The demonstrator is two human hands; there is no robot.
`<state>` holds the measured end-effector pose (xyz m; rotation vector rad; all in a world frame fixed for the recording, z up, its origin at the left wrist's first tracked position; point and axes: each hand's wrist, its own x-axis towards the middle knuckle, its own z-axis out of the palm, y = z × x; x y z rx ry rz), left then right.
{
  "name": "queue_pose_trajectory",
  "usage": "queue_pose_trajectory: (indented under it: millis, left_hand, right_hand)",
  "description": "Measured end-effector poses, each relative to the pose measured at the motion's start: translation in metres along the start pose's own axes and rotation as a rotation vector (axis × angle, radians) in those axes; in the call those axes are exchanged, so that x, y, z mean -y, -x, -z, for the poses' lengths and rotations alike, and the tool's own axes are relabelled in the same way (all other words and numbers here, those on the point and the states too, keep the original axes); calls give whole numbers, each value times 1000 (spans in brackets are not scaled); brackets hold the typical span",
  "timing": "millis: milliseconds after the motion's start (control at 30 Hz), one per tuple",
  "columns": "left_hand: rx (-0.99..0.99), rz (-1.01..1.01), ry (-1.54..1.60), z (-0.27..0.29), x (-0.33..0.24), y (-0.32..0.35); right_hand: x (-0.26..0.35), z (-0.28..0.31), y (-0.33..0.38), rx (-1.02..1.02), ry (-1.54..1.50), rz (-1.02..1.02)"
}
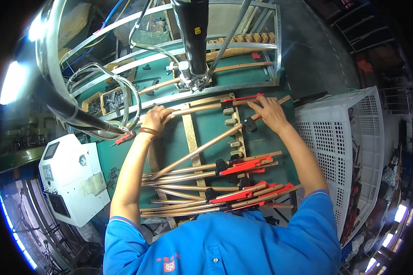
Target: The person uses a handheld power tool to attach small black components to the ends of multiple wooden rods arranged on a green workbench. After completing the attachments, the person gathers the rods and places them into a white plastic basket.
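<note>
A copper-coloured tube [202, 107] lies across the wooden rack in front of me, carrying a black clamp [226, 105] and a thin red plastic part [245, 98]. My left hand [155, 120] is closed round its left end. At the other end, my right hand [270, 113] has fingers and thumb on the tube beside the red part. A second tube [204, 146] runs diagonally beneath, with its own black clamp [249, 124]; its upper end passes near my right palm. Closer to my body lie several similar tubes with red levers [245, 166].
A black-bodied machine head [192, 36] hangs over the metal frame [179, 95]. Boxes of small black parts [114, 101] and a red-handled screwdriver [125, 137] are at left, near a white device [71, 178]. White perforated crates [326, 151] stand right.
</note>
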<state>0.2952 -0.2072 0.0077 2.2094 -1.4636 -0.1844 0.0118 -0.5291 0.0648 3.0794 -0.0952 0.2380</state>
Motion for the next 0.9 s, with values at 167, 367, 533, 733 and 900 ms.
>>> queue_pose_trajectory:
  millis: [167, 367, 533, 733, 900]
  left_hand:
    - [-103, 41, 22, 34, -53, 3]
    - [269, 37, 110, 55, -98, 60]
    - [-176, -66, -8, 21, -60, 53]
    - [-202, -94, 57, -14, -49, 23]
    - [-128, -128, -8, -17, -50, 21]
  right_hand:
    - [29, 52, -1, 125, -188, 76]
    - [27, 31, -16, 608, -896, -1]
    - [24, 19, -30, 586, -726, -119]
    - [3, 14, -32, 315, -580, -82]
    - [2, 9, -19, 297, -506, -95]
